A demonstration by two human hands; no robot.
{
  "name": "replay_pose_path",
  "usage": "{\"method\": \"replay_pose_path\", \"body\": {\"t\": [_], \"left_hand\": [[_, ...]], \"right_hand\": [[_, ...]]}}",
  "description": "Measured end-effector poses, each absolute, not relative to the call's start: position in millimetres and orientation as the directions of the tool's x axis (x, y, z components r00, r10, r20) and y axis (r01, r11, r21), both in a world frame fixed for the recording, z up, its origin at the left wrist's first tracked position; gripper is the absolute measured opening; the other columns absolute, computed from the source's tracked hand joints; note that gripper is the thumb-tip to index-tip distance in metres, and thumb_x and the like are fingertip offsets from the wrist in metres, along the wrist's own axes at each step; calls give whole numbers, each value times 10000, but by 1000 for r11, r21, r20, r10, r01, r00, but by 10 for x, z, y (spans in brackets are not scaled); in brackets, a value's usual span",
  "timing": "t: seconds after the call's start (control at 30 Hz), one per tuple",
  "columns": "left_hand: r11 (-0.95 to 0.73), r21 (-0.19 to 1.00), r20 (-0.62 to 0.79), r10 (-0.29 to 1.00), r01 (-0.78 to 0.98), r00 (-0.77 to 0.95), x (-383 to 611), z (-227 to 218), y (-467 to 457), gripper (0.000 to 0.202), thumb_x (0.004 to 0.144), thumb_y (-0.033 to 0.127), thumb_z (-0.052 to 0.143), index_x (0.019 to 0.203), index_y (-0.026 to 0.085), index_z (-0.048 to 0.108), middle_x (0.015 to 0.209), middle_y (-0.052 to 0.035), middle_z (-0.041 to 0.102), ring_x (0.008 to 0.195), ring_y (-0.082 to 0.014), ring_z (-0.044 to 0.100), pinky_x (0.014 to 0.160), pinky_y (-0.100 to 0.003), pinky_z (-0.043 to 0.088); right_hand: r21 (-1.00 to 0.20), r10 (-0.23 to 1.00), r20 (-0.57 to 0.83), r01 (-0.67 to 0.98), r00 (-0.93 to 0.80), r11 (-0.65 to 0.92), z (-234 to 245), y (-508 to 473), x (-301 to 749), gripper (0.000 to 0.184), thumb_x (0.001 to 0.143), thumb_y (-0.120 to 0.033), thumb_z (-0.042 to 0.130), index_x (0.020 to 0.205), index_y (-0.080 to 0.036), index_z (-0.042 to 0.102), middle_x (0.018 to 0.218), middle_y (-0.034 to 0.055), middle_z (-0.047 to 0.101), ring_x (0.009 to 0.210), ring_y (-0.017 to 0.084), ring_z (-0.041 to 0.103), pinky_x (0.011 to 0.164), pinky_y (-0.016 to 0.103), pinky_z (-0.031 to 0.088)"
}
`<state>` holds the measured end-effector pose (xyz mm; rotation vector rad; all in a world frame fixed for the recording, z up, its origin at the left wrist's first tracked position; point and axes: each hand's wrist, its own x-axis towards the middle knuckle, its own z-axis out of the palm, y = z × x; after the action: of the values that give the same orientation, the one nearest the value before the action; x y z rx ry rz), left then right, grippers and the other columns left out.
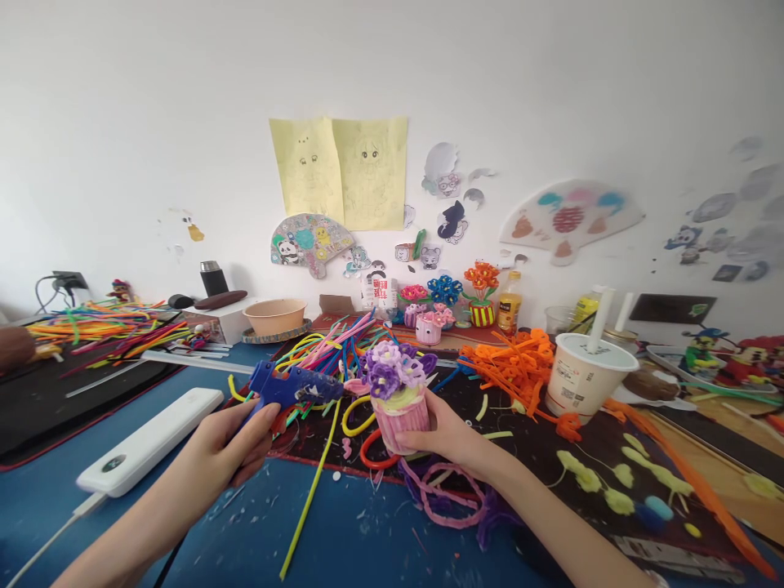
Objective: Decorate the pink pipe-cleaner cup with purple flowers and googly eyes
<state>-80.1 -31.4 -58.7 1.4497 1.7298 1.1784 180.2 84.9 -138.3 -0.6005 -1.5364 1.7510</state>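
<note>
My left hand [248,437] is wrapped round the handle of a blue hot glue gun [294,386], whose nozzle points right. A clear glue stick [199,363] sticks out of its back end. My right hand [444,433] grips a small pink flowerpot [401,416] made of pipe cleaners, with a pale yellow-green top and purple pipe-cleaner flowers [392,369] on it. The gun's nozzle is close to the left side of the flowers; whether it touches them I cannot tell. Below the pot lie purple and pink pipe cleaners [450,498] and a red loop [375,453].
A white power bank [153,441] with a cable lies at left. Several coloured pipe cleaners [331,347] are heaped behind the gun. Orange pipe cleaners [514,363] and a paper cup [588,380] with a straw stand at right. Finished pipe-cleaner flowers [482,286] line the back near a bowl [275,316].
</note>
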Motion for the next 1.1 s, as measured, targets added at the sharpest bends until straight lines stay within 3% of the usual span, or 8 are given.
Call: {"method": "replay_pose_path", "body": {"t": [0.1,0.3,0.5,0.83,1.1], "left_hand": [[38,923,48,976,382,-214,-821,-613,-314,531,758,685,558,618,202,389,536,81,305,467,-72,302,426,-197,241],[17,922,82,968,386,-237,-844,-638,-341,508,806,668,511,626,213,374,543,76,317,483,-91,294,448,-230,249],[-68,884,218,935,463,-279,-826,-596,-417,521,833,672,459,601,215,367,520,63,391,496,-103,356,500,-244,300],[-82,936,182,945,343,-271,-840,-646,-484,599,723,740,556,495,203,422,467,34,418,454,-106,363,452,-247,301],[-27,826,151,973,563,-176,-732,-544,-476,678,651,835,479,414,201,442,413,-1,431,412,-109,377,441,-237,295]], "right_hand": [[-977,763,112,-209,-637,-31,-1386,849,1798,679,602,-324,888,1177,-216,544,1191,82,672,1103,268,635,965,442,494],[-972,763,103,-227,-638,-59,-1405,858,1805,677,600,-323,890,1172,-218,544,1175,87,684,1078,270,654,963,458,498],[-970,784,110,-240,-611,-50,-1382,851,1824,669,601,-328,886,1172,-231,551,1166,80,690,1055,272,665,958,469,502],[-957,810,156,-288,-565,-16,-1362,853,1830,669,590,-320,892,1161,-233,554,1203,79,675,1112,270,631,990,454,473],[-961,810,136,-274,-571,-32,-1344,825,1837,669,594,-313,892,1165,-234,553,1189,75,678,1095,265,636,966,441,485]]}}
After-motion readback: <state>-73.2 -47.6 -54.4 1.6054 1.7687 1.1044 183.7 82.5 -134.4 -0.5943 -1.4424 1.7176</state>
